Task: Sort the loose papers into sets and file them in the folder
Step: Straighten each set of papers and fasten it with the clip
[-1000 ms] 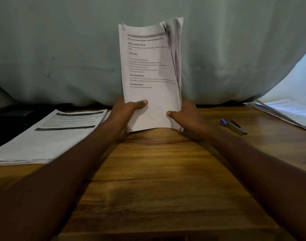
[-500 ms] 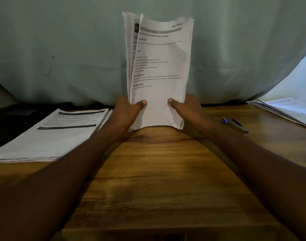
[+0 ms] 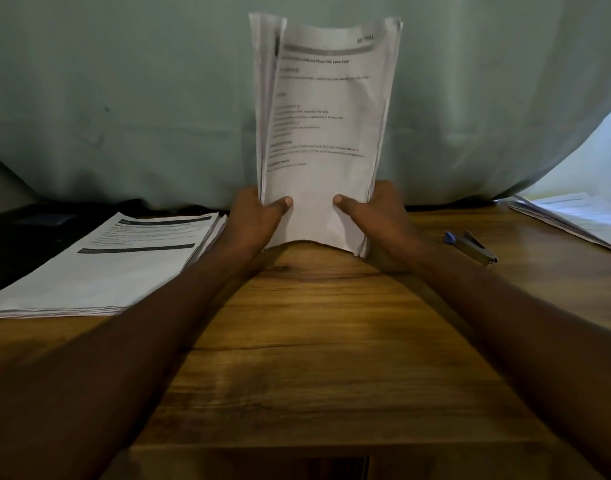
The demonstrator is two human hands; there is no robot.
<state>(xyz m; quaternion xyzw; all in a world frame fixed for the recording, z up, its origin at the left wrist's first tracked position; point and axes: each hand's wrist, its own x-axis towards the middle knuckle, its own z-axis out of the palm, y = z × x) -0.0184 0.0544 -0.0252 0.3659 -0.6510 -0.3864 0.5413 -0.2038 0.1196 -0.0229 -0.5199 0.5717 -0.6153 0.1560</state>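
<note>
A bundle of printed papers stands upright on its bottom edge on the wooden table, in front of a green curtain. My left hand grips its lower left edge, thumb on the front sheet. My right hand grips the lower right edge the same way. The sheets fan apart slightly at the upper left. A flat stack of printed papers lies to the left. Another paper stack lies at the far right. No folder can be made out.
A grey stapler with a blue tip lies right of my right hand. Something dark sits at the far left behind the left stack. The table's front edge is close to me.
The bundle turned from angled, with sheet edges fanned at the right, to facing me. It now stands a little lower on the table, and both thumbs have closed in on the front sheet.
</note>
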